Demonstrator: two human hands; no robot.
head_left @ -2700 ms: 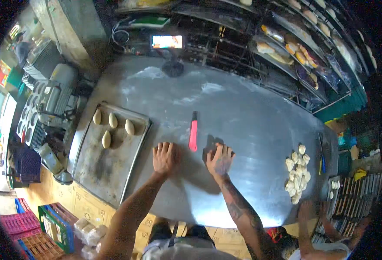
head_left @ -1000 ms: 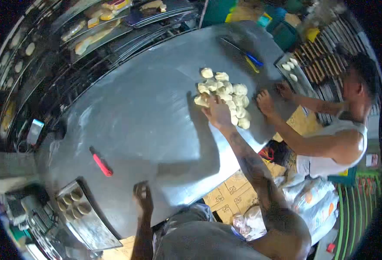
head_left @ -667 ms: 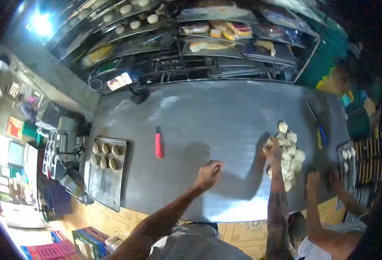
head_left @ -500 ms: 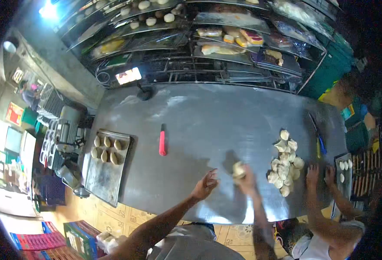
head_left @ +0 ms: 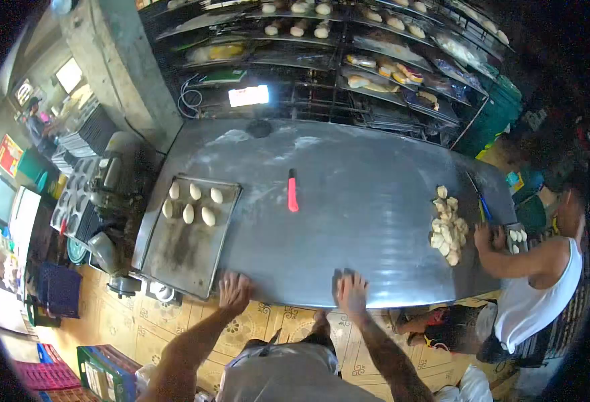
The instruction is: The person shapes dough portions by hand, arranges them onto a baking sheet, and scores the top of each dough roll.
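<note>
My left hand [head_left: 235, 291] is palm down at the table's front edge, beside the lower right corner of a baking tray [head_left: 174, 258]. Several oval dough pieces [head_left: 188, 213] lie in the tray's far half. My right hand [head_left: 352, 293] is also palm down near that edge, fingers reaching forward and a little apart. Whether dough lies under either palm is hidden. Right of my hands is a heap of dough pieces [head_left: 448, 231]. A pink-handled tool [head_left: 293, 194], perhaps a knife, rests mid-table.
At the table's right end, a co-worker in a white top [head_left: 543, 288] has hands near a small tray with dough [head_left: 517, 240]. A blue-and-yellow tool [head_left: 484, 203] lies close by. A lit phone [head_left: 248, 96] stands at the back, before racks of trays [head_left: 295, 60].
My view has shifted. My right hand, which held a dough piece above the table, is now down at the front edge. My left hand has moved left and lowered, its fingers stretched forward.
</note>
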